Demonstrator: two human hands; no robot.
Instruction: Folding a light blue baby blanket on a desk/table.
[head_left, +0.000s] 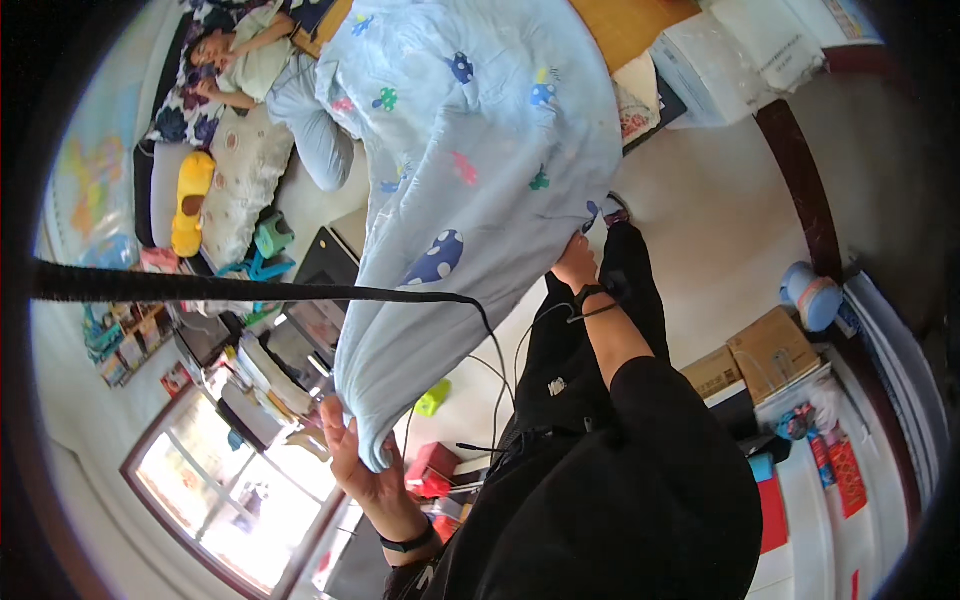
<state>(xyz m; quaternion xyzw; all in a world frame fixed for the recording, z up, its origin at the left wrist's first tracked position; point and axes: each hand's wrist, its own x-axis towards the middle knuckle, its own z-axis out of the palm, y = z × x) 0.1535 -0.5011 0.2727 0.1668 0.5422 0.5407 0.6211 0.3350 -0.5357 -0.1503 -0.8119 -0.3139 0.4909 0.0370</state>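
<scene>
A light blue cloth sheet (480, 195) printed with colourful animal figures and dark blue spotted shapes hangs in front of me in folds. My left hand (367, 469) grips one gathered corner of it, with the fabric bunched between thumb and fingers. Farther along the edge, my right hand (576, 262) is closed on the sheet, mostly behind a fold. The far part of the cloth spreads over a wooden surface (637, 30), hiding most of it. A black cable (262, 289) crosses the view in front of the cloth.
Another person (255, 67) lies on a sofa with a pale cover (247, 180), beside a yellow plush toy (193, 202). White wrapped boxes (712, 67) stand at the upper right, cardboard boxes (772, 352) at the right. A bright yellow-green object (433, 397) is on the floor.
</scene>
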